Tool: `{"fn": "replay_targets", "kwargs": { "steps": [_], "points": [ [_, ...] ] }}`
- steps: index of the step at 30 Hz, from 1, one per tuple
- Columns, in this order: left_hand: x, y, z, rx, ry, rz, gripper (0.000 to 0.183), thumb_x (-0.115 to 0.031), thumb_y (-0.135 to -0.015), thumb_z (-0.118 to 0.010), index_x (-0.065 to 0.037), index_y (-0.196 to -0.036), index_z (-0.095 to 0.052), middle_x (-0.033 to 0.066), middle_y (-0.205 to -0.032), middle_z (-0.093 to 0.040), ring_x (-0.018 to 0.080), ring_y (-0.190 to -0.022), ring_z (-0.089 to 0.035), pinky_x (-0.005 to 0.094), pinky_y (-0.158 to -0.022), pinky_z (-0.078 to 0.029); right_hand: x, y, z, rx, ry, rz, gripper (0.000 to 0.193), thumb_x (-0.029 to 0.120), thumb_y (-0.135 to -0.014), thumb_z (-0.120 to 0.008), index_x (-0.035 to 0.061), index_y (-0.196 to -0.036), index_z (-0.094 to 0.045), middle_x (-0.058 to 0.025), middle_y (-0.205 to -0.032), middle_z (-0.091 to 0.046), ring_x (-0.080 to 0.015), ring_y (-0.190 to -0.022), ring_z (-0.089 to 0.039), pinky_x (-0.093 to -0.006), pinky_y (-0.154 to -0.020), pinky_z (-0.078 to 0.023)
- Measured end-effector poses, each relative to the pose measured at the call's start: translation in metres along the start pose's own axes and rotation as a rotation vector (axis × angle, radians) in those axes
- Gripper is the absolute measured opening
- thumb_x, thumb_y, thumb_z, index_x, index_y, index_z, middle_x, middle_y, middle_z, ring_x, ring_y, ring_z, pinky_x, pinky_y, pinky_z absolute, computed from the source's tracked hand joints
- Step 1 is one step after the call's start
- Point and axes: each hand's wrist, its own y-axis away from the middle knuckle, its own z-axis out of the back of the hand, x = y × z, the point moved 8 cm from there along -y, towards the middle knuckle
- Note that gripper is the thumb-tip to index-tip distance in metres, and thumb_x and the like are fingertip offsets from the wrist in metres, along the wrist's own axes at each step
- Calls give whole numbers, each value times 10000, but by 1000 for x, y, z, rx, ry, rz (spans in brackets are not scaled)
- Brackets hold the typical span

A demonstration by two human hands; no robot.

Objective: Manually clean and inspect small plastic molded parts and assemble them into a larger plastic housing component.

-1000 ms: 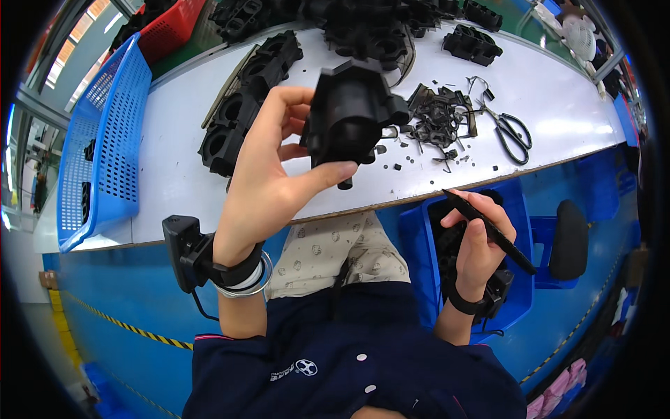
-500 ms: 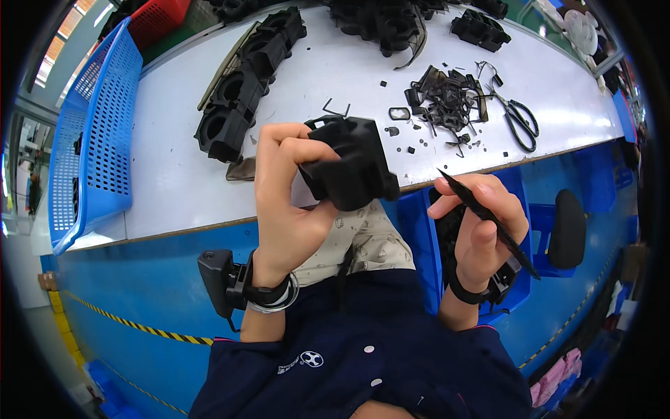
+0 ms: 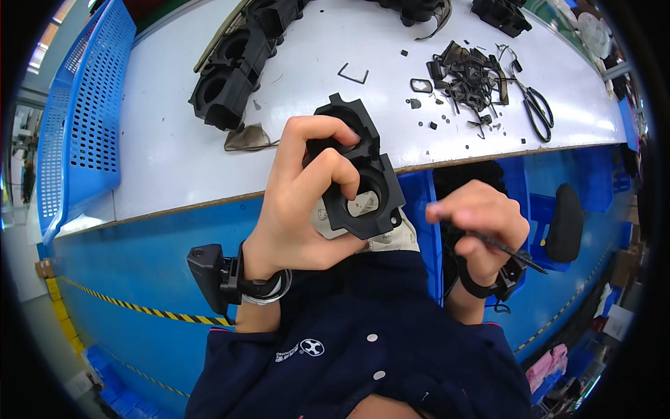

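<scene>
My left hand (image 3: 296,202) grips a black moulded plastic part (image 3: 392,188) over the table's front edge. Two large round openings in the part face up, and my fingers reach into them while the thumb presses its lower edge. To the right, apart from the part, my right hand (image 3: 481,216) is closed around a slim, dark, pointed tool (image 3: 513,250); motion blurs it, and its exact kind cannot be made out. On the table beyond the part lies a thin black U-shaped piece (image 3: 354,78).
Black scraps (image 3: 471,80) lie heaped at the right, beside black-handled scissors (image 3: 539,115). Joined black housings (image 3: 234,77) stand at the back left. A blue perforated basket (image 3: 98,133) is at the far left. Below the table edge sits a blue bin (image 3: 421,234).
My left hand has turned the black plastic part so its round openings now show. The right hand has shifted slightly downward, still holding the pointed tool. The view has also shifted.
</scene>
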Motion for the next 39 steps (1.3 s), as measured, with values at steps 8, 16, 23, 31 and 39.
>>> {"fn": "replay_targets", "kwargs": {
  "steps": [8,16,23,31,39],
  "points": [
    [5,2,0,-23,110,25,324,-86,-464,-726,-80,-633,-450,128,-1014,-445,219,-834,-455,266,-631,-368,11,-3,-15,235,215,55,250,174,-664,-732,23,-851,-662,-95,-781,-664,-198,-615,-639,-244,-507,-485],
    [6,3,7,-65,167,14,296,-48,-451,-708,-83,-563,-435,132,-1031,-459,222,-839,-484,264,-642,-384,4,-7,-11,117,98,-62,180,-35,-656,-611,-9,-833,-625,-163,-879,-654,-241,-687,-635,-279,-588,-505],
    [7,8,-1,-109,144,-41,238,56,-472,-682,-73,-578,-513,102,-1045,-549,342,-1102,-488,391,-828,-452,-34,12,-25,150,57,-490,42,24,-777,-545,8,-755,-578,-55,-562,-545,-118,-446,-515,-235,-439,-390],
    [16,9,-5,-46,272,114,564,78,-533,-671,-88,-1050,-520,118,-1061,-585,364,-1156,-457,417,-861,-439,-59,16,-51,288,53,-648,199,101,-798,-616,-1,-655,-524,-65,-499,-528,-117,-431,-526,-238,-410,-375],
    [11,9,2,-186,207,-39,690,75,-534,-655,-102,-1176,-477,169,-1175,-435,393,-1192,-383,415,-898,-423,-67,25,-56,148,-260,-870,189,50,-772,-597,-1,-605,-524,8,-492,-507,-28,-440,-454,-188,-402,-319]
  ]
}}
